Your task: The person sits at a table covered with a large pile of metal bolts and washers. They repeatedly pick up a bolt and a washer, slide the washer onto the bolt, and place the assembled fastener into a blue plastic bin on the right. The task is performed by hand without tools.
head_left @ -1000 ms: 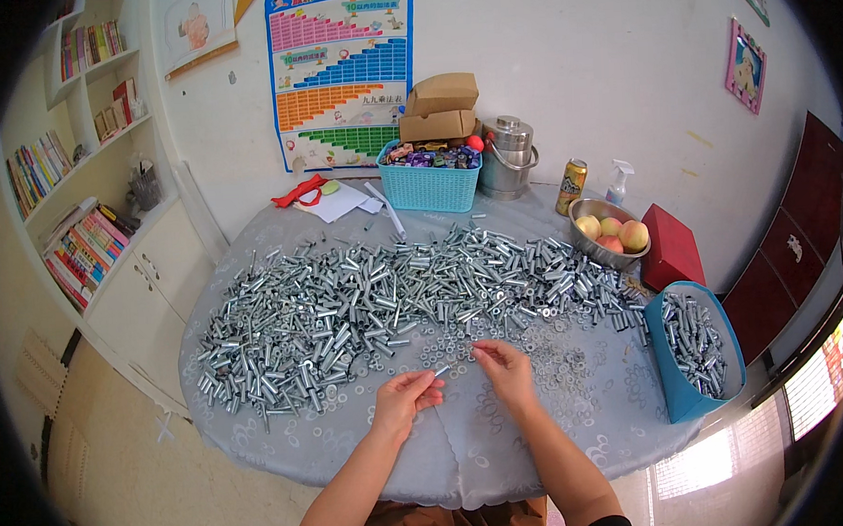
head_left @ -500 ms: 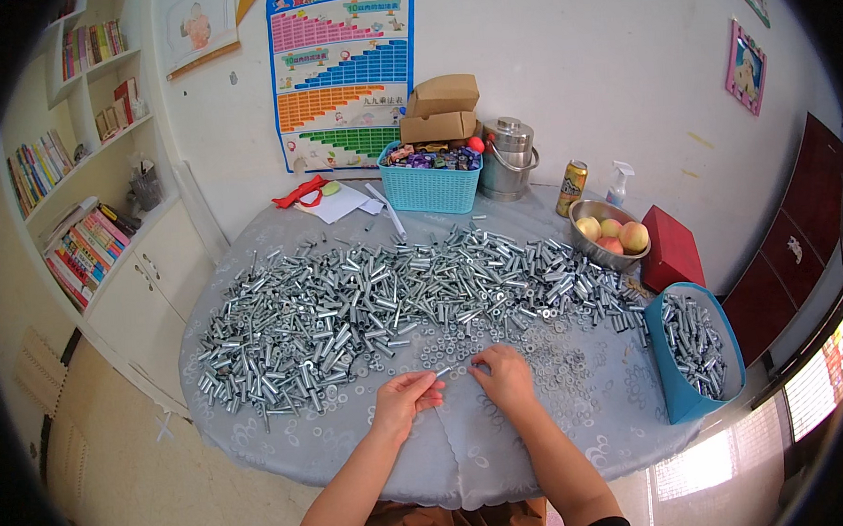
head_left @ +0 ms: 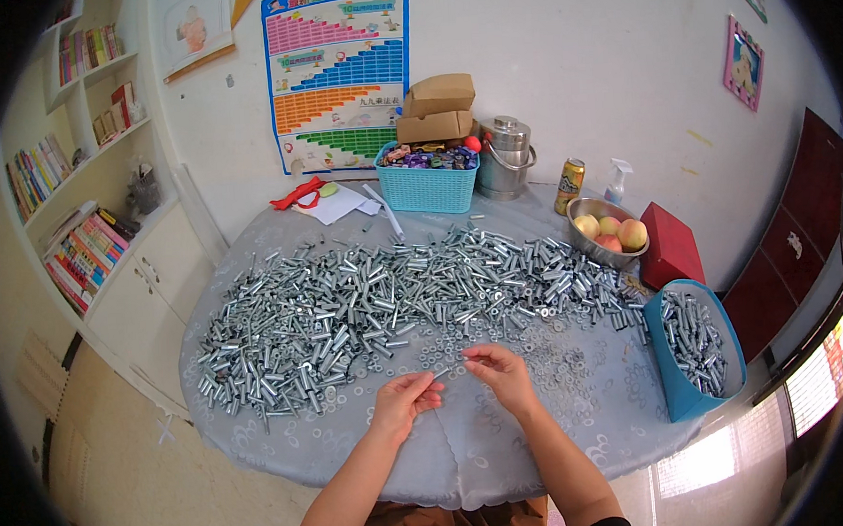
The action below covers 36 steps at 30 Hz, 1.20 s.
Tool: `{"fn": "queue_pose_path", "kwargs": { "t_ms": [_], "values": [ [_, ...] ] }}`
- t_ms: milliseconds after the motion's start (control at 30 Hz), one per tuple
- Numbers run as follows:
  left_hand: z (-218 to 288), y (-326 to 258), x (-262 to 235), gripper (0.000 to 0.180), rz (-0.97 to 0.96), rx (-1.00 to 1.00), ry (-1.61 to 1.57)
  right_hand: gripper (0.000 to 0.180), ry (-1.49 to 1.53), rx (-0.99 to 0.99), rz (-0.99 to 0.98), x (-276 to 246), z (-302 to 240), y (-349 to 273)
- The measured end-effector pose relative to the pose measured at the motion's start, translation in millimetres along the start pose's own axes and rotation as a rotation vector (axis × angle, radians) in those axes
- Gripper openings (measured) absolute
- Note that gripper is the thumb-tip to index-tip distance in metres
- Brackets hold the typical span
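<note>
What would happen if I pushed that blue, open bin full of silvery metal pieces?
The blue, open bin would probably feel heavy for its size, because silvery, rod-shaped metal pieces fill it. A hard push might spill some, since there's no lid. Spilled ones could roll, because many look long and rounded.

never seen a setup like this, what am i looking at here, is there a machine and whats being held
No machine is doing the work: these are a person's bare hands. A very wide camera on the person's head looks down, so edges curve and corners go dark.

On the grey tablecloth lies a big pile of metal parts, with loose small rings nearer the person. A blue bin at the right holds more parts.

The left hand pinches a slim metal piece. The right hand's fingertips are near its end; whether they hold anything is too small to tell.
</note>
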State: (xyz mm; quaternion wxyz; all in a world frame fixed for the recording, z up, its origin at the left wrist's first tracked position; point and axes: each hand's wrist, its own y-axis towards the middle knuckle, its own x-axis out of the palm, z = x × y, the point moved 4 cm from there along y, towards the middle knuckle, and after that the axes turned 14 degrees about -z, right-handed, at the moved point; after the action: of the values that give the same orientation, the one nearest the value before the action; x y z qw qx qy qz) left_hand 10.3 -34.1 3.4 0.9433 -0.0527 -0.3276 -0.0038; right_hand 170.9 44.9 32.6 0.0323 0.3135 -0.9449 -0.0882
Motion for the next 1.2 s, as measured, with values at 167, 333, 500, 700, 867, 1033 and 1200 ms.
{"fn": "queue_pose_path", "kwargs": {
  "t_ms": [167,333,500,700,867,1033,1200],
  "values": [
    [1,-2,2,0.015,0.003,-0.001,0.027,0.018,-0.173,-0.063,-0.081,8,-17,-4],
    [1,-2,3,0.015,-0.022,0.010,0.108,0.016,-0.252,-0.017,-0.082,7,-14,-6],
    [4,-3,11,0.015,-0.027,0.048,0.204,0.018,-0.159,0.054,-0.092,3,0,-6],
    [7,-5,19,0.015,-0.077,0.102,0.264,0.031,-0.214,0.319,-0.107,1,0,-9],
    [3,-1,10,0.015,-0.019,0.112,0.198,0.038,-0.068,0.105,-0.067,3,4,-6],
    [6,-2,6,0.014,0.052,0.125,0.182,0.036,-0.222,0.239,-0.177,2,7,-8],
    [5,-3,8,0.015,0.038,0.119,0.196,0.031,-0.046,0.093,-0.217,9,-5,-8]
  ]
}}
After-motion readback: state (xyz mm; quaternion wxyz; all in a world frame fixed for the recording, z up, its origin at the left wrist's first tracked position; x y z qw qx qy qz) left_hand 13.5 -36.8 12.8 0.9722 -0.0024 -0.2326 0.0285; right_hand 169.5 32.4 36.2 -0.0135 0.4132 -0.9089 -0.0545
